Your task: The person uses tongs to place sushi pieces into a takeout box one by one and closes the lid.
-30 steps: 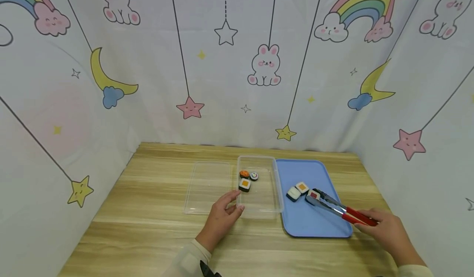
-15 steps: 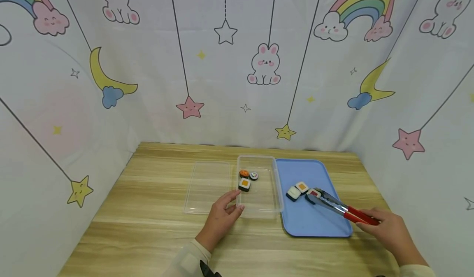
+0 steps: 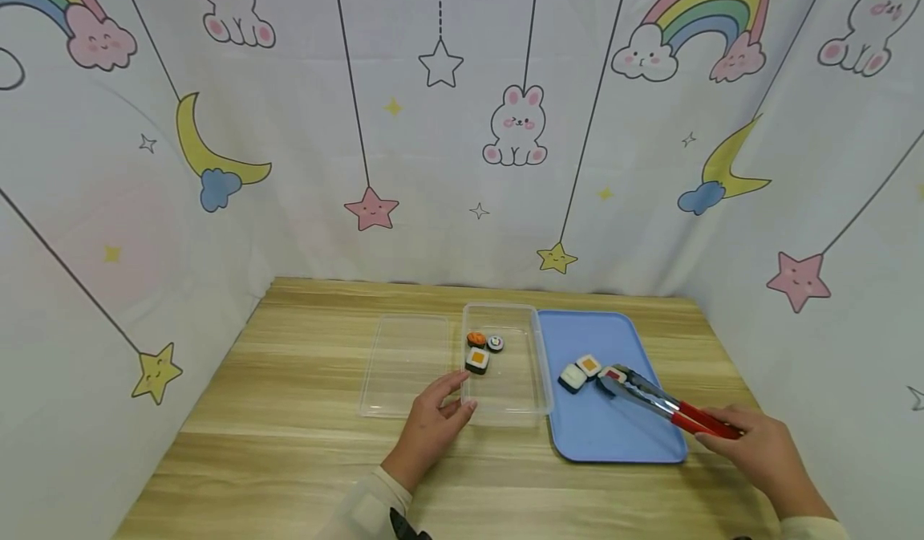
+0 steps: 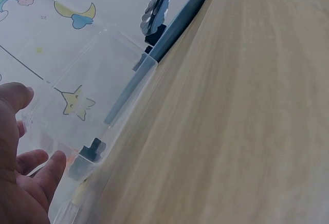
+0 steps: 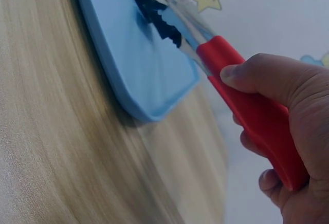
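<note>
My right hand [image 3: 758, 448] holds the red handles of metal tongs [image 3: 693, 420], thumb pressed on the top handle in the right wrist view. The tongs' ends stand on both sides of a toy sushi piece with a red centre [image 3: 613, 374], low over the blue tray [image 3: 613, 436]. Beside it on the tray lie an orange-centred sushi piece [image 3: 588, 364] and a white-topped one [image 3: 573, 377]. My left hand [image 3: 429, 424] rests with spread fingers at the left wall of a clear plastic box [image 3: 512, 395]. Inside it, at the left, sit three sushi pieces [image 3: 477, 360].
A clear flat lid [image 3: 404, 363] lies on the wooden table [image 3: 310, 428] left of the box. The blue tray stands right against the box's right side. A white cartoon-printed curtain [image 3: 303, 107] encloses the table's back and sides.
The tongs' ends have drawn slightly closer together around the red-centred sushi piece, which has shifted a little. My left hand and the box have stayed in place.
</note>
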The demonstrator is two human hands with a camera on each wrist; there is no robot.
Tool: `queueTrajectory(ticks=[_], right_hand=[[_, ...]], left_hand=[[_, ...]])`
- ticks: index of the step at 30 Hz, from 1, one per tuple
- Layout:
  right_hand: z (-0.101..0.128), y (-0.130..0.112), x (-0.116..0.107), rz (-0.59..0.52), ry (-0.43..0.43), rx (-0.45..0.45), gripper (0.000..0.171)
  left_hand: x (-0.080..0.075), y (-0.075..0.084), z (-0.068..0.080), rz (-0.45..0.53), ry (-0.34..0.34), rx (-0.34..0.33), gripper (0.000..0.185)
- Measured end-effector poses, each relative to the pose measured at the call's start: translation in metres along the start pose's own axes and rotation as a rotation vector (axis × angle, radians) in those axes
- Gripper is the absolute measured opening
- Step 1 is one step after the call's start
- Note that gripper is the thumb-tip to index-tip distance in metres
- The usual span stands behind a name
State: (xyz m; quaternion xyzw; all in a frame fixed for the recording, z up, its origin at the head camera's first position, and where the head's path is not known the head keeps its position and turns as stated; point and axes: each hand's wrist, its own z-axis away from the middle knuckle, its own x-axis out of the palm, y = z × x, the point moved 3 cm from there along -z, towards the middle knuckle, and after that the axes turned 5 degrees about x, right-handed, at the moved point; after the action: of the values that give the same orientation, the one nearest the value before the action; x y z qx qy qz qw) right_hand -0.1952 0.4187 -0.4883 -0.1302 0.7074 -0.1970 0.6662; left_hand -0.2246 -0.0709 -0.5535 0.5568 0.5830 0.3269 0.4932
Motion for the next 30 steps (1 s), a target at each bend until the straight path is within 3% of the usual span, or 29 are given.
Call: queueTrajectory(ticks=[14, 30], right_hand=[[-0.006, -0.006, -0.010, -0.035, -0.010, 0.020, 0.059], [-0.033, -0.055, -0.011, -0.066, 0.056, -0.102, 0.050]], left_hand=[[0.000, -0.002, 0.000, 0.009, 0.003, 0.002, 0.049], [0.000, 0.001, 0.000, -0.006, 0.000, 0.009, 0.049]])
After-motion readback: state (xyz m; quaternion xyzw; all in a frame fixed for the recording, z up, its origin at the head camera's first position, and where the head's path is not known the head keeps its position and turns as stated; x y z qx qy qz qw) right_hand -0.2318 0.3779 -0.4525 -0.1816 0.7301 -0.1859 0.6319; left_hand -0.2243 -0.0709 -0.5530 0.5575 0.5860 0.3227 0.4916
